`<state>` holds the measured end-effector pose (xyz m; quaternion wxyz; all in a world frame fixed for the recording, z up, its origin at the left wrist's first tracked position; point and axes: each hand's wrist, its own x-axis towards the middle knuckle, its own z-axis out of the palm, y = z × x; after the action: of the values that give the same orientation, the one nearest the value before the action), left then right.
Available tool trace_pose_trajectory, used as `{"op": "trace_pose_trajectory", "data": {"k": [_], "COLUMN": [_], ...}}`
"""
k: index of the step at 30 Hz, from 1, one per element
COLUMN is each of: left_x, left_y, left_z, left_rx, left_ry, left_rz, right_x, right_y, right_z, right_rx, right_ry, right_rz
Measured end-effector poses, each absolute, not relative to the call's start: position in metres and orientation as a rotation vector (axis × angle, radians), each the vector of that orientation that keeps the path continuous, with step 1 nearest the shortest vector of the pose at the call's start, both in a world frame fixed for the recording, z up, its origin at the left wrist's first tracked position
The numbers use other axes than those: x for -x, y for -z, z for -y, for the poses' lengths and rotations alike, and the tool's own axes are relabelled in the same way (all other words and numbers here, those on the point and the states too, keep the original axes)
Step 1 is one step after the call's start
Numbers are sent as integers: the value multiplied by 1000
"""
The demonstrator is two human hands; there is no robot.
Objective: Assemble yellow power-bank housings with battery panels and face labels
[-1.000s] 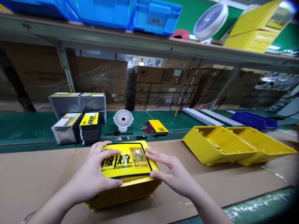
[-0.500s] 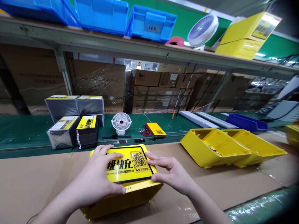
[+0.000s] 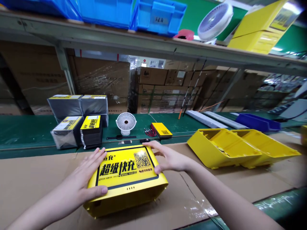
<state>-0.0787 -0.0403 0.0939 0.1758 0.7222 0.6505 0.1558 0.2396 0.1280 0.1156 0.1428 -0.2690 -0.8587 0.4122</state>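
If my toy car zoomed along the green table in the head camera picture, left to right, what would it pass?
Black-sided stack with yellow top, white fan, yellow-topped stack with QR code, orange-tipped pole, dark blue bin.

Yellow housing (image 3: 145, 186): a glossy shell like a box, hollow side toward the viewer, slightly turned, resting on brown cardboard (image 3: 172, 210).
Printed panel (image 3: 115, 181): on the housing's top, yellow, black border, big black characters, QR code (image 3: 142, 159) near its right end.
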Motion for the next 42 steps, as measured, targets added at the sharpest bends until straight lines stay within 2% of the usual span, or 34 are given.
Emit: {"op": "trace_pose_trajectory", "data": {"k": [2,7,11,16,23,26,30,36,42], "left_x": [83,65,25,21,76,54,16,53,92], "left_y": [-96,-105,-109,-114,-106,-104,-105,-102,-94], "left_z": [40,27,12,11,35,27,8,18,38], "left_rx": [-2029,-2094,-2256,-2360,-2134,-2171,-2330,-2275,-2013], "left_ry": [-463,-407,-258,-218,-270,-263,-285,-337,-542], "left_rz": [-1795,-1868,-1991,-1813,-1902,-1986,-1916,-1838,-1733], "right_x": [-227,-188,-159,-165,-215,-196,-161,-192,-246], "right_y": [-111,-106,-108,-116,-120,-113,-108,-116,-105], "right_z": [-140,-136,-98,-72,-89,-79,-63,-73,-96], "right_rx": [779,1016,915,643,1052,1072,773,779,893], "right_ry": [-1105,-454,-295,-333,-475,-370,-226,-441,-1145], "right_rz": [2467,2526,2620,2924,2828,2811,2904,2882,2524]}}
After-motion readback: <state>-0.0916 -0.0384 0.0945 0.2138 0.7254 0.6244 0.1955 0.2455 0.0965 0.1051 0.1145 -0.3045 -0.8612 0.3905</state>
